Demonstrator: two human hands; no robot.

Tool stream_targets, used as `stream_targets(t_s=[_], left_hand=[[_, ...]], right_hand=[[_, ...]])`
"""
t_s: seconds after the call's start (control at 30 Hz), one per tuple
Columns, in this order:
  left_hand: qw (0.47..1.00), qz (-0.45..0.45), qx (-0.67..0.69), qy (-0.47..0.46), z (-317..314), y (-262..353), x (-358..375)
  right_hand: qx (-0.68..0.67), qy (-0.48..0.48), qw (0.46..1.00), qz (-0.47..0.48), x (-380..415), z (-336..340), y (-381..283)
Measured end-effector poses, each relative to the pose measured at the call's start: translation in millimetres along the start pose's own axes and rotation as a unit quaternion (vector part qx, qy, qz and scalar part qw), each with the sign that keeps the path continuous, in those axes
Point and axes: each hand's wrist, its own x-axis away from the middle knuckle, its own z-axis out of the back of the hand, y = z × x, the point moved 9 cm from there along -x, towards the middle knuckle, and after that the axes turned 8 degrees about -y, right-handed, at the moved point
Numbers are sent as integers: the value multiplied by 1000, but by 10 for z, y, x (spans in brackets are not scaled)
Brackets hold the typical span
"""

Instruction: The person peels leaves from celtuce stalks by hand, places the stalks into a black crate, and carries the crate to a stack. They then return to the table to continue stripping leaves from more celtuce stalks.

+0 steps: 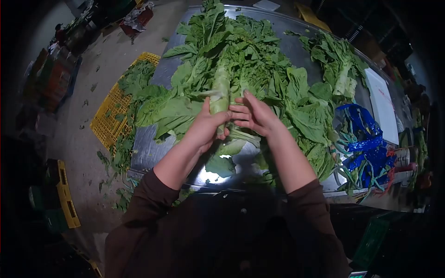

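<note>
A thick pale green stalk (221, 83) with leaves at its far end lies lengthwise over a heap of leafy greens (259, 60) on the metal table (153, 155). My left hand (208, 123) is wrapped round the near end of the stalk, thumb across it. Just right of the stalk, my right hand (255, 113) is held with its fingers apart, the fingertips close to the stalk and my left thumb. Whether they touch it cannot be made out. Loose leaves (220, 165) lie on the table below my hands.
A yellow crate (111, 111) with greens stands left of the table, and leaf scraps litter the floor. At the right are more cut stalks (344, 81), a white board (381, 104) and blue strapping (361, 134). Another yellow crate edge (68, 194) shows at the lower left.
</note>
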Motion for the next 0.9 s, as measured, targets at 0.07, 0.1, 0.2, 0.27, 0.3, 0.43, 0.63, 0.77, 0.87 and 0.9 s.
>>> stream_targets(t_s=[0.07, 0.1, 0.2, 0.27, 0.3, 0.43, 0.63, 0.77, 0.87, 0.9], left_hand=[[1000, -11, -28, -7, -188, -30, 142], [1000, -7, -16, 12, -221, -123, 192], [997, -14, -74, 10, -241, -184, 333], [992, -3, -124, 14, -199, -241, 411], [984, 10, -175, 16, -177, -272, 433], [971, -36, -237, -24, -199, -363, 498], [933, -54, -353, -35, -293, -635, 292], [898, -50, -433, -58, -511, -515, 239], [783, 16, -615, -93, -513, -507, 251], [787, -86, -609, -32, -479, -296, 325]], right_hand=[[-109, -76, 991, -5, -336, -164, -1], [-107, -78, 991, -3, -452, -201, -25], [-194, -23, 980, 32, -656, -300, 3], [-160, 4, 986, 49, -628, -349, 79], [-128, 31, 989, 68, -585, -351, 63], [-92, 30, 986, 134, -337, -383, -21], [-31, 51, 969, 238, 243, -297, -480], [-60, 90, 965, 237, 454, 82, -513], [-6, 114, 957, 267, 601, 295, -449], [-9, 91, 956, 278, 639, 275, -431]])
